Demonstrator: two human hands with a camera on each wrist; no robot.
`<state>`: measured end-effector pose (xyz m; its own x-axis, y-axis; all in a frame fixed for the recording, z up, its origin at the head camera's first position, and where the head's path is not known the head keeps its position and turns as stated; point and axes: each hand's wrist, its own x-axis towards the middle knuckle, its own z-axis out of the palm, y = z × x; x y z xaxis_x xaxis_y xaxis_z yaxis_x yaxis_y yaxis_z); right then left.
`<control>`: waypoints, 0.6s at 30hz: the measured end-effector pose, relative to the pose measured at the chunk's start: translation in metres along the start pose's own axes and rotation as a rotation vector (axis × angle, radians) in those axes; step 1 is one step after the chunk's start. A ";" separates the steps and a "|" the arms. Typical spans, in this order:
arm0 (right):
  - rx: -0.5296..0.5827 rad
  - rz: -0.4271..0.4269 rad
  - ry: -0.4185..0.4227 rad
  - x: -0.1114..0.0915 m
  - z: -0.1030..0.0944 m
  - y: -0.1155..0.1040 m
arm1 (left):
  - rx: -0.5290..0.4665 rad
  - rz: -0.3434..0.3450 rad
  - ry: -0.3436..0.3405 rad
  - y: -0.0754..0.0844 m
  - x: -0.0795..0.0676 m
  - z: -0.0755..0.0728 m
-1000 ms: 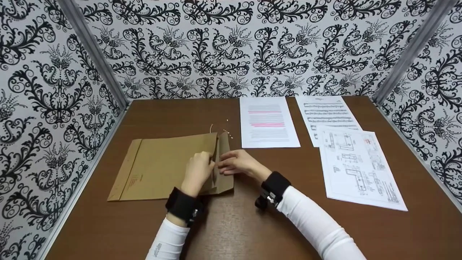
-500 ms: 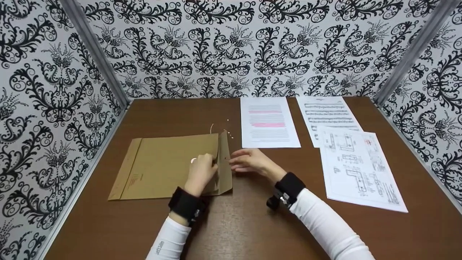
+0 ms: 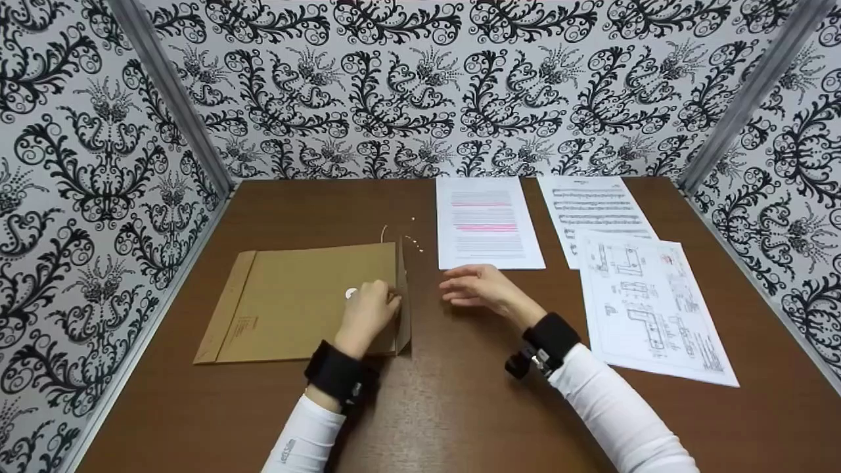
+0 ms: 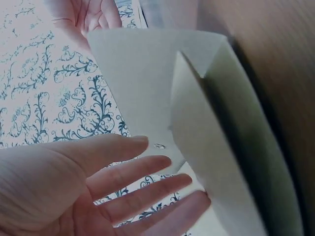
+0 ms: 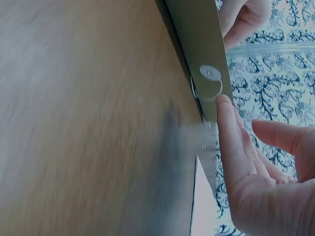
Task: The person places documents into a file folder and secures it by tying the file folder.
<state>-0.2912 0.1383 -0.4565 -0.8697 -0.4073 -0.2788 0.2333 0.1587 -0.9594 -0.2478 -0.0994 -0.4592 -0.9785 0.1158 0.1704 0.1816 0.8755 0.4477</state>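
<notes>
A brown paper envelope (image 3: 309,302) lies on the left half of the table, its flap (image 3: 404,315) standing up along the right end. At that end my left hand (image 3: 371,309) is over the envelope. In the left wrist view its fingers are extended, the fingertips (image 4: 199,196) right at the envelope's edge and the thumb beside the flap. My right hand (image 3: 483,289) hovers to the right, apart from the flap, fingers loosely extended and holding nothing. A white disc (image 3: 350,293) shows beside the left hand. The right wrist view shows another white disc (image 5: 210,73) with a string on the flap.
A printed sheet with pink highlighting (image 3: 486,243) lies behind the right hand. Sheet music (image 3: 598,203) and a technical drawing (image 3: 650,302) overlap at the right. Pale string (image 3: 384,233) and small white bits (image 3: 414,243) are behind the envelope. Patterned walls (image 3: 420,85) enclose the table.
My right hand has moved right, away from the flap. The flap has tilted up toward the left hand, which has shifted slightly right, and the white disc beside it has come into view.
</notes>
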 end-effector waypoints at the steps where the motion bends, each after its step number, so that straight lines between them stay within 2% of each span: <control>1: 0.001 0.000 0.009 -0.001 -0.003 0.000 | 0.000 0.011 0.011 0.002 0.000 -0.001; 5: 0.010 -0.004 0.037 -0.003 -0.015 0.003 | 0.013 0.071 0.055 0.012 0.002 -0.007; 11: -0.024 -0.013 0.080 -0.006 -0.033 0.007 | 0.033 0.155 0.067 0.031 0.008 -0.012; 18: -0.086 -0.027 0.164 -0.008 -0.054 0.009 | 0.095 0.293 0.047 0.046 0.031 -0.007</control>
<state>-0.3060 0.1919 -0.4608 -0.9359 -0.2616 -0.2360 0.1774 0.2286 -0.9572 -0.2687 -0.0583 -0.4275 -0.8799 0.3495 0.3218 0.4430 0.8483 0.2899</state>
